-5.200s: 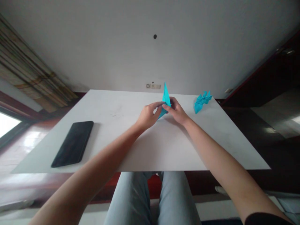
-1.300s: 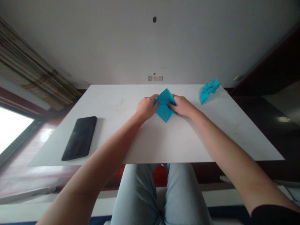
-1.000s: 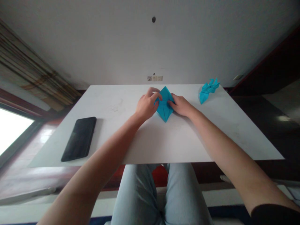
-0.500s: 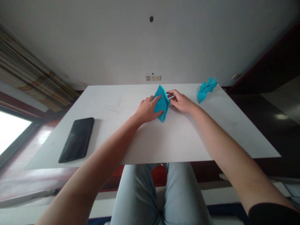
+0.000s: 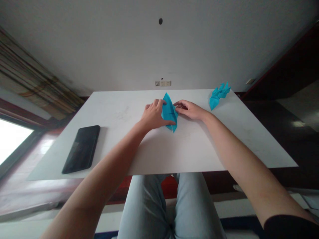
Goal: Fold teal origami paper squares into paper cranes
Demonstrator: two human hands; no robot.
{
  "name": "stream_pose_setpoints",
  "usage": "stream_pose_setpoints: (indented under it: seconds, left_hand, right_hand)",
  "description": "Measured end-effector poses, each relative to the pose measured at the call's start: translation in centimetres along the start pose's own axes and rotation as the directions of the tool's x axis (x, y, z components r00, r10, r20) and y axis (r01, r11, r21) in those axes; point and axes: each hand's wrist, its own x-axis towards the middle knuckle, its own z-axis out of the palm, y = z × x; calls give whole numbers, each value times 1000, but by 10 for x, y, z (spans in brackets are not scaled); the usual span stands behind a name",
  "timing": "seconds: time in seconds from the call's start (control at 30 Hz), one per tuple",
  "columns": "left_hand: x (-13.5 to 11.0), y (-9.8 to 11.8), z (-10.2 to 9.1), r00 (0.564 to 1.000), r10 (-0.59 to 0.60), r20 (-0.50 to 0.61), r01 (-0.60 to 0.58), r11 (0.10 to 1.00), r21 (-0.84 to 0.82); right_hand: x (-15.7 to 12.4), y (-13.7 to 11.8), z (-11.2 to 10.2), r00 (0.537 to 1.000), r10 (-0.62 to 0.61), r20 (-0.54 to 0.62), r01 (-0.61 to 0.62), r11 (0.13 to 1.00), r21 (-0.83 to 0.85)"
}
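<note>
A folded sheet of blue origami paper (image 5: 170, 112) lies on the white table (image 5: 117, 103), pointed at its far and near ends, with creases across it. My left hand (image 5: 155, 114) spans its left side, thumb on the near part and fingers at the far part, gripping it. At the right edge, the fingers and thumb of my right hand (image 5: 188, 109) come together and pinch the paper. A finished-looking blue origami figure (image 5: 219, 95) with several points sits apart at the back right of the table.
A black tablet-like device (image 5: 81, 149) lies at the table's left. Behind the table rises a grey wall with sockets (image 5: 162, 83). A curtain (image 5: 32, 73) hangs at the left. My legs (image 5: 171, 205) are under the near edge.
The paper has turned flatter and shifted slightly left and nearer. My left hand's fingers have drawn back toward its left edge, and my right fingers have closed in on its right edge.
</note>
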Motion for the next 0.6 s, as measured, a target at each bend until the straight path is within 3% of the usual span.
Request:
stream_pose_setpoints:
  seconds: [0.23, 0.4, 0.6]
  left_hand:
    - [0, 1, 5, 996, 81, 19, -81, 997, -7]
    - [3, -4, 17, 990, 130, -47, -133, 988, -79]
    - [2, -4, 16, 991, 133, -11, -133, 988, -83]
  right_hand:
    - [-2, 1, 1, 1000, -19, -16, 17, 996, -84]
    - [-6, 1, 3, 998, -58, -36, 53, 990, -131]
    - [-1, 6, 9, 992, -85, -90, 78, 993, -86]
